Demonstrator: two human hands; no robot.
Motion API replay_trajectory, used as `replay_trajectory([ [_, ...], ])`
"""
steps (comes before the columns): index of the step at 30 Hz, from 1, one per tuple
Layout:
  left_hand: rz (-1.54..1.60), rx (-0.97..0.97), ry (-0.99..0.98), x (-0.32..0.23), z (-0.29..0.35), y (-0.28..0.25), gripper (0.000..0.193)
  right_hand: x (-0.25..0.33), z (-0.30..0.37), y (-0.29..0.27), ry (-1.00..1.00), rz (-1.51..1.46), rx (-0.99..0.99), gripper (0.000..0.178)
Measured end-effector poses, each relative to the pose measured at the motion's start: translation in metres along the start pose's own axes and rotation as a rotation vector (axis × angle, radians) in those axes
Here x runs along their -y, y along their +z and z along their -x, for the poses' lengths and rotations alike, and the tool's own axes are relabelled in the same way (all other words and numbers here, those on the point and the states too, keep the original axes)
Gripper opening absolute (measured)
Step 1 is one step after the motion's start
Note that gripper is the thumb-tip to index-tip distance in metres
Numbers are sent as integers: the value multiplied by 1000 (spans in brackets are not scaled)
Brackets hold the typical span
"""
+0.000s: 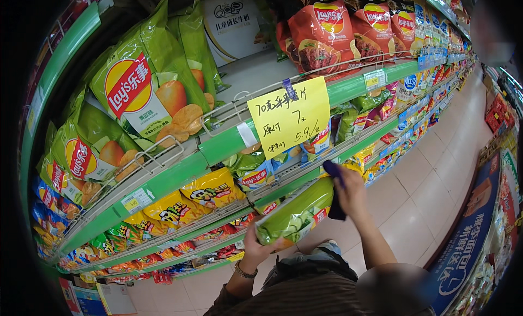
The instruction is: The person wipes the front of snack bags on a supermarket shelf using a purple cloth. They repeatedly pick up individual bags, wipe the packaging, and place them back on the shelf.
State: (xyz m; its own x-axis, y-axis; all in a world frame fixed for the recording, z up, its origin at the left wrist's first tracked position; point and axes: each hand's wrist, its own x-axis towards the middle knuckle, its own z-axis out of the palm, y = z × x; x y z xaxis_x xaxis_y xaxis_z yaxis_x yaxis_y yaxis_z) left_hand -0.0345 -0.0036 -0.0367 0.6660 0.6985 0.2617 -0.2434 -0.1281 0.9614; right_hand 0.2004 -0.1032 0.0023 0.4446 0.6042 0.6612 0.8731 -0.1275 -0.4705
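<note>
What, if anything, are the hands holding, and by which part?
The left hand holds a glossy green snack bag by its lower-left end. The right hand seems to grip a dark purple elongated object near its middle.

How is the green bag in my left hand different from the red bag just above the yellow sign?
The green bag is mainly green; the red bag mainly red. The green bag is held slantwise in the left hand's grip; the red bag stands on the shelf. Both are printed snack packets.
</note>
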Motion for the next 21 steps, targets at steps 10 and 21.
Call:
replay_trajectory([
  [10,374,-293,-215,8,-8,24,41,46,19,-5,432,-764,-466,27],
  [21,433,-442,-186,0,-7,32,40,49,12,17,-6,94,235,43],
])
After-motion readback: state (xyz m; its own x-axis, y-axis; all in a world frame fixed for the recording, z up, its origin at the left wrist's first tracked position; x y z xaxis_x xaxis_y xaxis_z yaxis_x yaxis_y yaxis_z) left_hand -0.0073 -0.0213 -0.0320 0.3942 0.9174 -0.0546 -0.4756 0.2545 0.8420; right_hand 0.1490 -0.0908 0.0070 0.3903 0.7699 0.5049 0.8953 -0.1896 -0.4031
